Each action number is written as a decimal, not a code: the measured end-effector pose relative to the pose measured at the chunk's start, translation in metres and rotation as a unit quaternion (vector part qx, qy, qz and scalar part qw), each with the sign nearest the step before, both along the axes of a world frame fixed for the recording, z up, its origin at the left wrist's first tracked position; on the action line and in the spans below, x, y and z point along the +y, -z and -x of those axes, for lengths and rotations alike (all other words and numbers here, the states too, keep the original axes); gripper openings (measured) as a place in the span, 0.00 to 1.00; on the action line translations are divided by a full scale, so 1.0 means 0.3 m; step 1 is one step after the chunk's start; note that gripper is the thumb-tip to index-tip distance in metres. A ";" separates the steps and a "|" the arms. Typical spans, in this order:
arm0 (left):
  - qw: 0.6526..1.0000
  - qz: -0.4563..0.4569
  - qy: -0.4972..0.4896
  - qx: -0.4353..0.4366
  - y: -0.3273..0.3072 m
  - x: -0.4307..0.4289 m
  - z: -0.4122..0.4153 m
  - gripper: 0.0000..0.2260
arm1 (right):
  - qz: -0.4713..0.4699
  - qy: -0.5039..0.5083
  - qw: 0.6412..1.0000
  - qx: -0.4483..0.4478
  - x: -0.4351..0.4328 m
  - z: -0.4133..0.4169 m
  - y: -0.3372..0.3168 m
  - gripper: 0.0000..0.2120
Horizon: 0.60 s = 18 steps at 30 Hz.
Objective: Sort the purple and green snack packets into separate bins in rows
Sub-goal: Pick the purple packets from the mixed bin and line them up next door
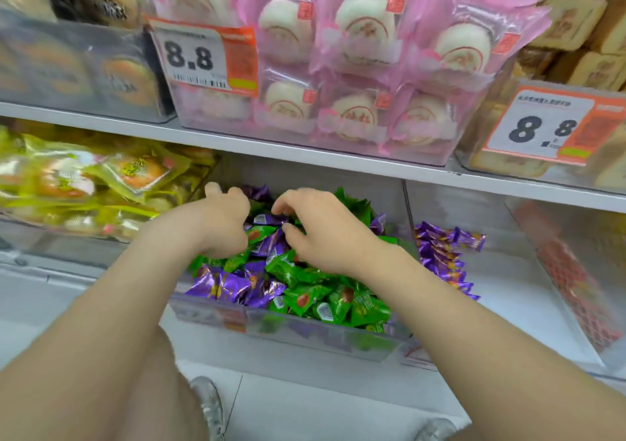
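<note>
In the clear bin (305, 335) before me, glossy purple packets (233, 286) mix with green packets (338, 305) marked red and white. Above, pink wrappers (416, 62) show white buns; the price tags (203, 57) are orange and white, with black numerals.

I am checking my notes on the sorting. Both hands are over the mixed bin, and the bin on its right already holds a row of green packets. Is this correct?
Not quite: in the head view the row of packets in the right bin is purple, not green. The rest holds: the left hand and the right hand are over the mixed bin.
</note>
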<state>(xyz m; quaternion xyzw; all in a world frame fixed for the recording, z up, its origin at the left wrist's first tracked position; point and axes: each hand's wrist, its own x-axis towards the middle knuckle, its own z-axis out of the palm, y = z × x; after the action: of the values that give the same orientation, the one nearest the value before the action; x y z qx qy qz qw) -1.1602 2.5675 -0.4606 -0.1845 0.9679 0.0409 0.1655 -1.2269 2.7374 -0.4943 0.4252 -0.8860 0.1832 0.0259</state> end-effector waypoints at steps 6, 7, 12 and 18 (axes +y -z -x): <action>0.998 0.013 0.031 -0.044 0.022 -0.030 0.000 0.13 | -0.110 0.007 0.990 -0.093 -0.131 0.102 0.028 0.29; 0.999 0.001 0.032 -0.035 0.032 -0.040 0.004 0.17 | -0.139 0.004 0.986 -0.088 -0.137 0.116 0.030 0.32; 0.998 -0.016 0.058 0.019 0.048 -0.098 0.013 0.22 | -0.214 -0.006 0.975 -0.051 -0.136 0.187 0.044 0.32; 0.986 -0.041 0.115 0.118 0.051 -0.103 0.015 0.14 | -0.131 -0.068 0.988 -0.049 -0.142 0.166 0.073 0.19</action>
<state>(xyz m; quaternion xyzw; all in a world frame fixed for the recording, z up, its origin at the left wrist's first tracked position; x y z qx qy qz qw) -1.1648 2.5365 -0.4759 -0.0586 0.9930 0.0822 0.0615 -1.2766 2.6947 -0.5163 0.4749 -0.8715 0.0871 -0.0860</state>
